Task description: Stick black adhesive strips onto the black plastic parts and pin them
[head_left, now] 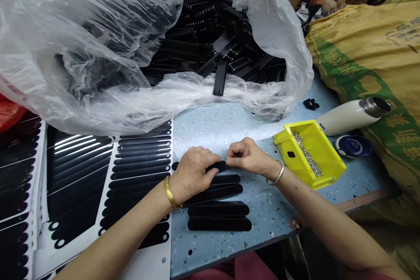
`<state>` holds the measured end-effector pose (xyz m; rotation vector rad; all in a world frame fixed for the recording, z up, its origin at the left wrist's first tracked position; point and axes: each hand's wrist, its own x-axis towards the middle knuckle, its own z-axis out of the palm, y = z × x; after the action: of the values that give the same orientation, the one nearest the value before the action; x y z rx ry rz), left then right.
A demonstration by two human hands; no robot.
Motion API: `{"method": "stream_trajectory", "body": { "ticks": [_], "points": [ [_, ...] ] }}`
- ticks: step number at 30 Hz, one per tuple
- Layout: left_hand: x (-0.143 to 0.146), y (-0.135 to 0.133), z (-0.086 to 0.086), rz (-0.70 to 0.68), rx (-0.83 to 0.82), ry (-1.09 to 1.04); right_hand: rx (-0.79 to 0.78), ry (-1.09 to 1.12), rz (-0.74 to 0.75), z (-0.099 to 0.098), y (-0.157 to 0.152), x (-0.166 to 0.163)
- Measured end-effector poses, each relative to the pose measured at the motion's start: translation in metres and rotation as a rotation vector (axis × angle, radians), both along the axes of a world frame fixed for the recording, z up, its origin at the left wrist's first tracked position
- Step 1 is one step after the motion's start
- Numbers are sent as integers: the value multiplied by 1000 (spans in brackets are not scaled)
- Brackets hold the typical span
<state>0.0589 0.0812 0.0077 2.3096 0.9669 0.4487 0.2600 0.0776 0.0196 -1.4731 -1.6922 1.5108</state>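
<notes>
My left hand (196,171), with a gold bangle at the wrist, is closed over a long black plastic strip (219,166) that lies crosswise above the table. Its thumb and index finger grip the strip near the right end. Close by that end, my right hand (246,155) has its fingers curled together in a pinch; whatever is between them is hidden. Below my hands, several black rounded strips (219,223) lie side by side on the speckled blue table (210,258).
A large clear plastic bag (108,109) full of black plastic parts (197,48) spreads across the back. Sheets of black adhesive strips (139,175) lie left. On the right are a yellow bin (323,157) holding small metal pieces, a white bottle (348,118), a blue lid (353,145) and a yellow sack (370,52).
</notes>
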Motion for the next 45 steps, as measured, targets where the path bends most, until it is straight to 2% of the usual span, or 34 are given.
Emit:
{"method": "stream_trajectory", "body": {
  "ticks": [4,11,16,19,21,24,27,31,38,42,45],
  "points": [
    [0,0,-1,9,-7,-7,-58,51,-22,-1,-1,-1],
    [0,1,0,-10,-19,-24,-266,166,-103,-2,0,-5],
    [0,1,1,-26,-37,-28,-344,216,-101,-3,2,-4],
    [0,1,1,-25,-43,-32,-375,209,-51,-2,7,-2],
    [0,1,1,-25,-48,-29,-336,137,28,1,12,-2],
    [0,2,2,-32,-53,-18,-190,-12,168,8,20,-6],
    [1,2,2,-39,-47,-22,-195,-10,225,15,23,-10],
    [0,1,0,-32,-41,-27,-255,27,156,16,17,-11],
    [0,1,1,-14,-48,-42,-76,-82,110,17,7,-12],
    [0,1,2,32,-69,-58,100,-207,-27,19,-2,-1],
    [1,1,1,43,-72,-66,349,-532,-176,13,-16,14]
  ]
}}
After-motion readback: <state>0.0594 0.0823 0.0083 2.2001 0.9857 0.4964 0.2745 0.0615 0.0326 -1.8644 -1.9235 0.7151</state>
